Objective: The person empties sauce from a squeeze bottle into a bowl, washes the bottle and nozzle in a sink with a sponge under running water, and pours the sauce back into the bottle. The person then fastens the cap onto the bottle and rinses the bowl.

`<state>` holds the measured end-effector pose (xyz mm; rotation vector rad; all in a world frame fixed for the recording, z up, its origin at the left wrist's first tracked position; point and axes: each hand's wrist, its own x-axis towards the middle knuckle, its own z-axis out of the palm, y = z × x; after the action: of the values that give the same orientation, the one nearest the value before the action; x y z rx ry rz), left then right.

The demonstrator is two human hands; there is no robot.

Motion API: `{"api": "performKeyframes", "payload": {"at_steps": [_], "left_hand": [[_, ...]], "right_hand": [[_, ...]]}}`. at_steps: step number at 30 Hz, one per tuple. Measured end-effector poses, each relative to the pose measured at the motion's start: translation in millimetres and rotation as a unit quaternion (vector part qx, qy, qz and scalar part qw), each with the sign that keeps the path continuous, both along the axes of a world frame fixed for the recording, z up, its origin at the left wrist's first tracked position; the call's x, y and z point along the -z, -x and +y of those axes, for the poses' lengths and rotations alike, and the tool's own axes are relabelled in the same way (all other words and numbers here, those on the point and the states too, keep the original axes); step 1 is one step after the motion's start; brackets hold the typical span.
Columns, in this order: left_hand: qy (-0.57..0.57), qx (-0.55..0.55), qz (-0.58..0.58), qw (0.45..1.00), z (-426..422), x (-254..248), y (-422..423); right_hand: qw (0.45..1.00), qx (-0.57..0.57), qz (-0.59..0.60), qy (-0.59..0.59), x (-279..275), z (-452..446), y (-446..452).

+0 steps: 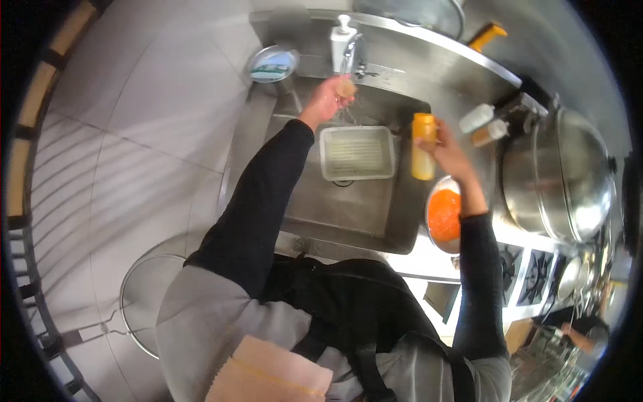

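My left hand (324, 102) is under the faucet (350, 53), fingers closed around a small tan, roundish thing (345, 88); its kind is unclear. Faint streaks of water show around those fingers. Over the sink's right edge, my right hand (447, 151) grips a yellow plastic bottle (422, 161) with an orange-yellow upper end, held upright in view. Between the hands, a pale rectangular tray (358, 175) with a slatted bottom sits in the steel sink (335, 218). Below my right hand is a bowl of orange food (443, 214), partly covered by my forearm.
A white pump bottle (341, 47) stands behind the faucet. At the back left corner is a metal container (271, 84) holding blue and green items. Two squeeze bottles (477, 118) and a large steel pot (556, 177) are on the right, near stove burners (536, 276). Another person (589, 342) is at far right.
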<state>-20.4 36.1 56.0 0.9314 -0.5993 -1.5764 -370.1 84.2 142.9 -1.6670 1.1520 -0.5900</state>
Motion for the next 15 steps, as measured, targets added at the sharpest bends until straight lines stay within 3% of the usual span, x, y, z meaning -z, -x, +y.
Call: {"api": "performKeyframes", "payload": {"at_steps": [1, 2, 3, 4, 5, 8, 10, 12, 13, 15], "left_hand": [[0.038, -0.036, -0.082, 0.995, 10.7, -3.1, 0.8], [0.036, -0.045, -0.086, 0.995, 20.4, -5.8, -2.1], [0.119, -0.086, -0.269, 0.952, 29.9, -9.1, -5.2], [0.190, -0.124, -0.442, 0.868, 42.7, -12.9, -10.6], [0.147, -0.098, -0.505, 0.845, 56.0, -25.4, -18.4], [0.150, -0.122, -0.575, 0.795, 89.5, -40.0, -39.2], [0.146, -0.148, -0.585, 0.784, 110.0, -43.7, -48.3], [0.158, -0.181, -0.668, 0.704, 117.1, -42.7, -58.6], [0.160, -0.186, -0.667, 0.704, 118.2, -38.0, -64.6], [0.112, -0.248, -0.529, 0.804, 132.0, -21.8, -77.1]], "right_hand": [[0.998, -0.014, -0.051, 0.019, 25.5, -11.3, -21.9], [0.994, -0.027, -0.103, 0.038, 47.2, -24.1, -46.5], [0.990, -0.023, -0.137, 0.023, 62.0, -35.8, -73.7], [0.985, -0.022, -0.171, 0.005, 73.7, -46.6, -99.5], [0.984, -0.037, -0.175, 0.002, 87.3, -60.9, -121.5], [0.979, -0.072, -0.191, -0.011, 98.8, -85.1, -187.6], [0.967, -0.154, 0.041, 0.198, 95.1, -90.5, -220.5], [0.958, -0.220, 0.002, 0.184, 94.1, -110.4, -251.4], [0.968, -0.156, 0.056, 0.189, 90.1, -109.1, -265.7], [0.971, -0.091, 0.112, 0.189, 91.9, -107.0, -269.3]]}}
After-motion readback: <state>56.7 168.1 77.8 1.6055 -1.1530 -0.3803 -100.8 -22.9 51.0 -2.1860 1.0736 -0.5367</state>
